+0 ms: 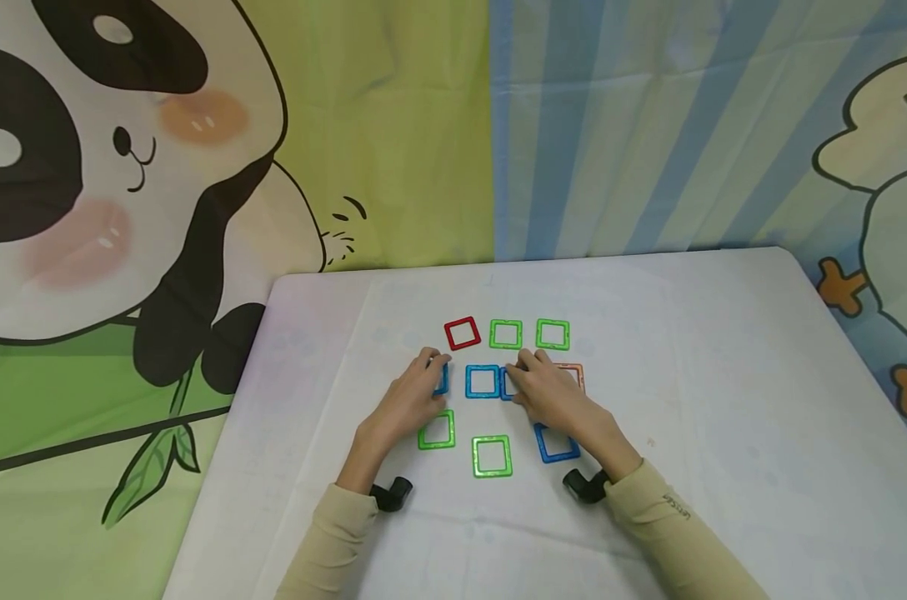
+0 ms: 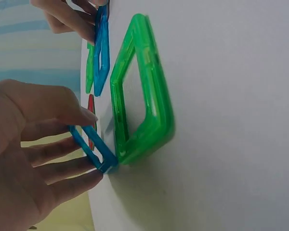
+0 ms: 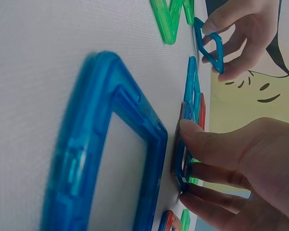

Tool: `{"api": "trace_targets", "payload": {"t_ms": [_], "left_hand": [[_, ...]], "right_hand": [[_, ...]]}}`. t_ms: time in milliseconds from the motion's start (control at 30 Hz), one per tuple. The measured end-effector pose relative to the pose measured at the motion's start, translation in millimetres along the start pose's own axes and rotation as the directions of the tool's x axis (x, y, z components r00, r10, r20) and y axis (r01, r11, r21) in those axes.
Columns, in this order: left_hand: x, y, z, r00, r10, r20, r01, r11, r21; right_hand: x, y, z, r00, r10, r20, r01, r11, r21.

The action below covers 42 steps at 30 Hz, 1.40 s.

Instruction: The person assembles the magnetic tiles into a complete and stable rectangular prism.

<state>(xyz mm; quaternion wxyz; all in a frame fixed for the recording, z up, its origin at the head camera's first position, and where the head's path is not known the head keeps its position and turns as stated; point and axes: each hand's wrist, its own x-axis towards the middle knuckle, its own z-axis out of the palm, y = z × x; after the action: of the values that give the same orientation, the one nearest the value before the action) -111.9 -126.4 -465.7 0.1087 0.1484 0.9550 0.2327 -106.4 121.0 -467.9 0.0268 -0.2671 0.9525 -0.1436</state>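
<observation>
My left hand [image 1: 407, 398] pinches a blue square magnetic tile [image 2: 106, 153], an open frame, between thumb and fingertips. In the left wrist view this tile stands tilted, its low corner close to a green tile [image 2: 159, 101]. My right hand [image 1: 557, 398] grips another blue square tile [image 1: 503, 385] by its edges, thumb on one side and fingers on the other. That tile lies right beside a third blue tile [image 1: 469, 383], which sits between the hands. Partly hidden behind the right hand is an orange tile [image 1: 582, 379].
At the back of the white table [image 1: 686, 375] lie a red tile [image 1: 461, 322] and two green ones [image 1: 506, 322]. Nearer me are a green tile [image 1: 493, 473] and a blue tile [image 1: 560, 457] under the right wrist. A printed curtain [image 1: 393, 150] hangs behind.
</observation>
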Motion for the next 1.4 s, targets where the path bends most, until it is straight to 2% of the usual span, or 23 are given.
{"api": "trace_targets", "payload": {"t_ms": [467,700,1033,1400], "left_hand": [[-2.0,4.2,3.2,0.999,0.053,-0.004,-0.053,0.986,-0.158],[-1.1,6.8,4.1,0.998,0.056,0.002,-0.054,0.979,-0.196],[-0.5,10.3,6.2,0.995,0.101,-0.004,-0.099,0.964,-0.248],[3.0,13.3,9.9,0.992,0.121,0.034,-0.106,0.948,-0.299]], "right_hand": [[0.1,-0.5,-0.2,1.0,0.014,0.017,-0.014,1.0,0.005],[-0.1,-1.2,-1.1,1.0,0.02,0.019,-0.02,1.0,0.002],[1.0,-0.5,1.7,0.999,0.027,0.026,-0.027,1.0,-0.014],[0.2,-1.9,-0.8,0.999,0.033,0.035,-0.033,0.999,-0.012]]}}
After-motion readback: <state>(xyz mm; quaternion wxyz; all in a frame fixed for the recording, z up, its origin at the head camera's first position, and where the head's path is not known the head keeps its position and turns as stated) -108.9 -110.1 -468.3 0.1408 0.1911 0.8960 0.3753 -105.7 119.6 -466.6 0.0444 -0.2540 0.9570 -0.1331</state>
